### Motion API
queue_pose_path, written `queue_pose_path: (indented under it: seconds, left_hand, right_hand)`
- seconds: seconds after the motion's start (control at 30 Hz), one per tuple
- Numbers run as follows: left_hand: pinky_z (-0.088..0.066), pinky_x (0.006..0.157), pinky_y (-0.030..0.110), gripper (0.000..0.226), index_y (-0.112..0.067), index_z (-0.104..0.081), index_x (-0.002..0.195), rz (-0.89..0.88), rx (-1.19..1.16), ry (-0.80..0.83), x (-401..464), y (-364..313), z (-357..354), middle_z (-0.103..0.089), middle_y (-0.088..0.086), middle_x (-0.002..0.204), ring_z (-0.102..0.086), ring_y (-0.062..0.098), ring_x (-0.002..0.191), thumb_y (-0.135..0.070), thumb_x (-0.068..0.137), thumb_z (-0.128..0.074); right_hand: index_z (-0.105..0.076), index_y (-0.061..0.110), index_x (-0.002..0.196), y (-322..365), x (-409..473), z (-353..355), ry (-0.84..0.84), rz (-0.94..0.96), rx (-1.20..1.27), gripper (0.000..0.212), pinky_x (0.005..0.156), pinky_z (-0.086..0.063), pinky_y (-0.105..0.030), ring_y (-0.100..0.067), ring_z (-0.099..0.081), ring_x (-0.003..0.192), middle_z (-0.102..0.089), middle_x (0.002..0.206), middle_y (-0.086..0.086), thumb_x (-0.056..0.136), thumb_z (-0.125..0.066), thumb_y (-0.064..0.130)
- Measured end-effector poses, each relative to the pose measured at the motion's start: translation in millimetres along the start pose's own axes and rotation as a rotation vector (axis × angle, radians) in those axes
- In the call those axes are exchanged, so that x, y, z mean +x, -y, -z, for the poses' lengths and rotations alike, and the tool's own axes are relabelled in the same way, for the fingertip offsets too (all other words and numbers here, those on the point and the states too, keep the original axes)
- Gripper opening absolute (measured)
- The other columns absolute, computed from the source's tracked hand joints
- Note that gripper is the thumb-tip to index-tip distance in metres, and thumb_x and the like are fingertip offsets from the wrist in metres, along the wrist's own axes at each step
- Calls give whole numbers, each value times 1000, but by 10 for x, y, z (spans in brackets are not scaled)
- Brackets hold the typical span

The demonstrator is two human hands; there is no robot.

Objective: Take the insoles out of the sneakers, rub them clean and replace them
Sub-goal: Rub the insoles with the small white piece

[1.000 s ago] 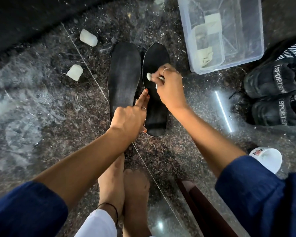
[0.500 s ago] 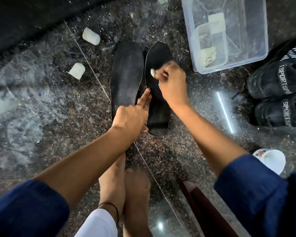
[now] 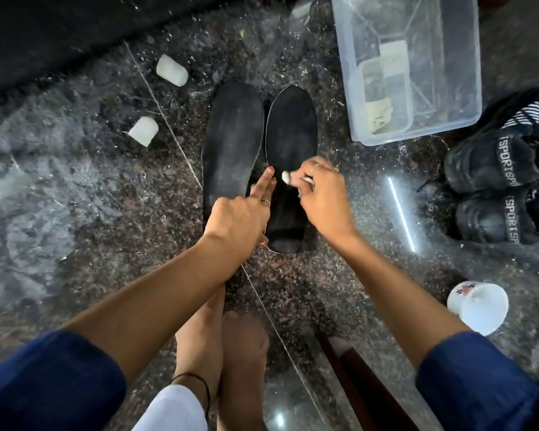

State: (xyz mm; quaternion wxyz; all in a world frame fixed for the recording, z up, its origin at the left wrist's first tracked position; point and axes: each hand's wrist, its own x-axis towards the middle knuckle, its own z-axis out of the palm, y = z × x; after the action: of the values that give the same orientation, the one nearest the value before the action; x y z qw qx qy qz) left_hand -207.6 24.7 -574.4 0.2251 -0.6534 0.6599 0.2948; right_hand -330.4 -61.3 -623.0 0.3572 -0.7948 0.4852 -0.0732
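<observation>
Fingers [image 3: 316,172] of my right hand [image 3: 322,194] pinch a small white eraser [image 3: 286,176] on the right insole [image 3: 290,157] lying on the floor [image 3: 75,197], so I should rub short strokes while my left hand [image 3: 240,216] presses it flat with one extended finger

Dim scene, light from overhead: bright strip glare on polished dark speckled stone floor [image 3: 339,275] at right, small hotspot near bottom centre. Right hand [image 3: 322,197] motion-blurred. Far-left corner v. dark. Wide-angle bending at edges.
</observation>
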Motion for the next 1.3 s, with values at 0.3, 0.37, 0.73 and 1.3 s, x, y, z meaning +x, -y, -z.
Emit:
queue_pose_path:
  seconds: [0.3,0.37,0.73,1.3]
  left_hand:
    - [-40,57,28,97,-12,11,154,-11,25,6,-2,10,-6,33,1,154,-67,17,94,-55,93,-51]
    - [-40,57,28,97,-12,12,154,-13,22,6,0,15,-11,34,1,154,-67,17,94,-55,93,-51]
    - [-39,58,27,96,-12,9,155,-15,2,4,-9,12,-15,32,1,155,-67,16,95,-53,93,-52]
    - [-39,61,29,92,-11,2,156,-6,5,29,13,-15,-10,31,3,155,-66,16,97,-48,93,-54]
  right_hand:
    - [-65,-1,67,226,1168,35,-181,-8,-57,21,69,-50,-33,-21,-62,73,-68,77,-11,67,-49,-15]
    - [-64,-1,67,216,1114,6,-182,-4,-71,20,68,-48,-30,-20,-61,73,-66,78,-12,67,-51,-16]
    - [-64,-2,68,328,1073,-48,-84,42,-60,19,68,-47,-28,-20,-60,74,-66,79,-13,70,-50,-14]
    - [-61,-4,64,303,849,-54,-63,90,-42,18,68,-44,-21,-18,-58,72,-61,79,-10,68,-51,-19]
